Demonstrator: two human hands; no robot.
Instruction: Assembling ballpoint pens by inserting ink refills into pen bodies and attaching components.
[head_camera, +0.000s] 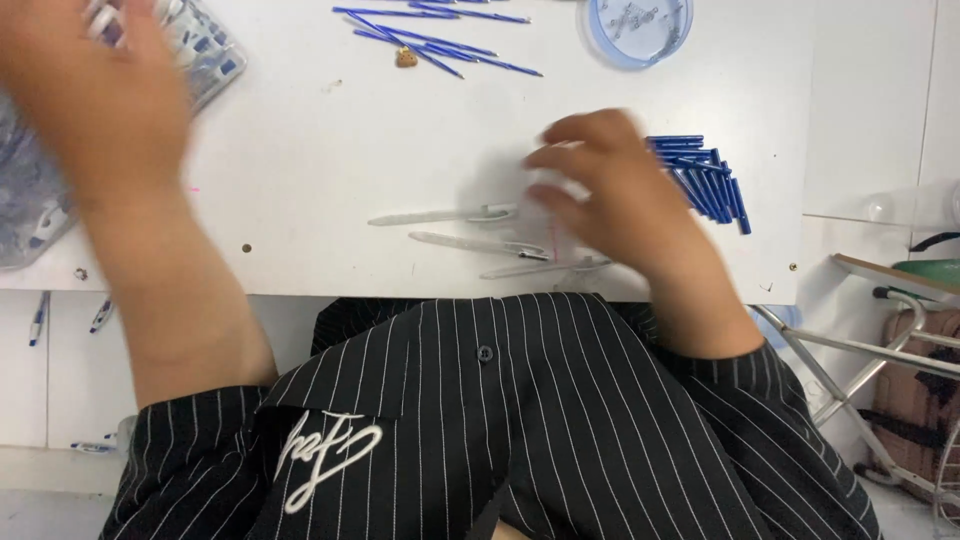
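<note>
The right hand (610, 190), fingers curled, perhaps gripping something, hovered above clear pen barrels (470, 240); the blurred left hand's (85, 90) grip was unclear.

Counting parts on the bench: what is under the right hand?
Under the right hand, clear pen barrels stick out leftward and blue tubes rightward; anything directly beneath the palm is covered.

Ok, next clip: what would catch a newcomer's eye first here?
Probably the blurred right hand mid-table, over three clear pen barrels beside a stack of short blue tubes. The left hand reaches toward a clear bag of pens at the upper left, and thin blue refills lie along the white table's far edge.
</note>
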